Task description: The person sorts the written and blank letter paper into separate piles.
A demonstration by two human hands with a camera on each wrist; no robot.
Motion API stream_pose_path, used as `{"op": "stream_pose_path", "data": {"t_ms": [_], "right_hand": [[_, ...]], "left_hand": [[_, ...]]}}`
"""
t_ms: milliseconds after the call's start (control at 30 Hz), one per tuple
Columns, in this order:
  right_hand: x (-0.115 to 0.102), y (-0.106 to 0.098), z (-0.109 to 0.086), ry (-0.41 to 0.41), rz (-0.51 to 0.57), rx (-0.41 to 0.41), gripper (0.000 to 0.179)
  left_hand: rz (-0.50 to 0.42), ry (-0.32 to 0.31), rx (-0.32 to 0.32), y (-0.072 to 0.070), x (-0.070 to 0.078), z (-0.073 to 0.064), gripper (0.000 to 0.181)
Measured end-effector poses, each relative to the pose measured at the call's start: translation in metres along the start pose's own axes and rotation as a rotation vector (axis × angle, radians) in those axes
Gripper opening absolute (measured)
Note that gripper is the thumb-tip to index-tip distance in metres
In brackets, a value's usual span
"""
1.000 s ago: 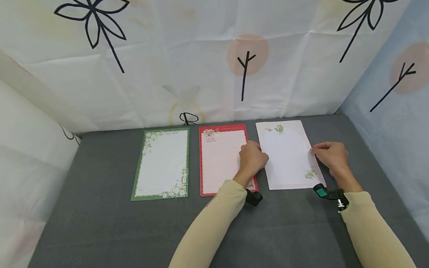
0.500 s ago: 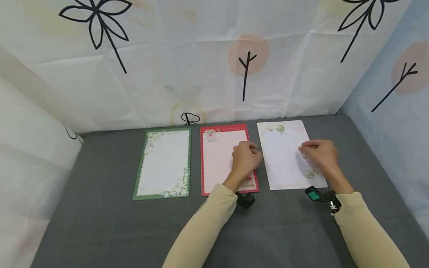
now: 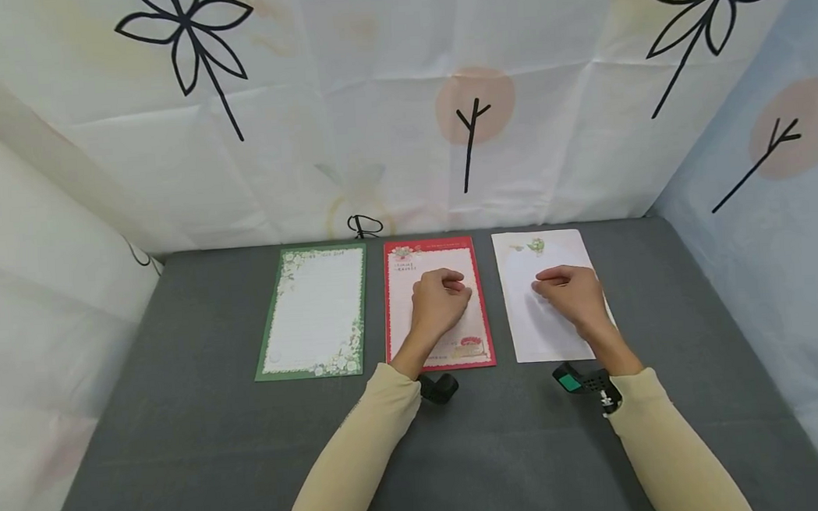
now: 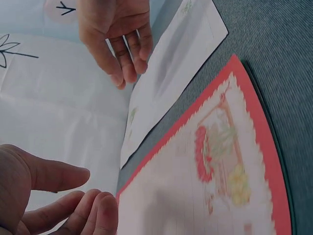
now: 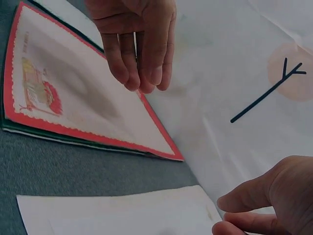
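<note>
Over the red-bordered stationery sheet, my left hand hovers with loosely bent fingers and holds nothing. In the left wrist view its thumb and fingertips stand apart. My right hand hangs above the white sheet with small green leaf prints, also holding nothing. A gap shows between its thumb and fingers in the right wrist view. Further left lies a green-bordered floral sheet. Dark green edges show beneath the red-bordered sheet in both wrist views.
All three sheets lie in a row near the back of a grey cloth-covered table. White printed fabric rises behind, and more fabric hangs at the right. Each wrist carries a black strapped device.
The right hand has let go of the white sheet's right edge and moved left over it. The left hand has drawn back left from the white sheet's left edge. The sheets stay put.
</note>
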State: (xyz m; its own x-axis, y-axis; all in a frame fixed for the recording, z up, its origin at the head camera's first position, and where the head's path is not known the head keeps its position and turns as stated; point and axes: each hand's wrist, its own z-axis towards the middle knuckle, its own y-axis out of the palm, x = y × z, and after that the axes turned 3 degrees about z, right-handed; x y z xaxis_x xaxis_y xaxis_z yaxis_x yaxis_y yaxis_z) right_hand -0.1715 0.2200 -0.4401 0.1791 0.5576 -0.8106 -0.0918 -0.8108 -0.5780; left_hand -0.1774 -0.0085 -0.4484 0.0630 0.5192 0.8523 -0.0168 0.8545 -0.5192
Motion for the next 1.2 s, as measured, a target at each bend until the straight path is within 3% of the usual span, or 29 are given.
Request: {"op": "stream_pose_path", "data": {"t_ms": [567, 933, 1200], "right_hand": [[-0.015, 0.038, -0.006, -0.085, 0.144, -0.149, 0.031], [-0.021, 0.056, -0.006, -0.095, 0.097, -0.168, 0.031], [-0.024, 0.066, -0.006, -0.093, 0.03, -0.147, 0.032]], "left_hand": [[0.013, -0.046, 0.107, -0.047, -0.034, -0.007, 0.022], [0.09, -0.14, 0.184, -0.069, -0.06, -0.009, 0.024], [0.131, -0.169, 0.192, -0.074, -0.067, -0.012, 0.025]]}}
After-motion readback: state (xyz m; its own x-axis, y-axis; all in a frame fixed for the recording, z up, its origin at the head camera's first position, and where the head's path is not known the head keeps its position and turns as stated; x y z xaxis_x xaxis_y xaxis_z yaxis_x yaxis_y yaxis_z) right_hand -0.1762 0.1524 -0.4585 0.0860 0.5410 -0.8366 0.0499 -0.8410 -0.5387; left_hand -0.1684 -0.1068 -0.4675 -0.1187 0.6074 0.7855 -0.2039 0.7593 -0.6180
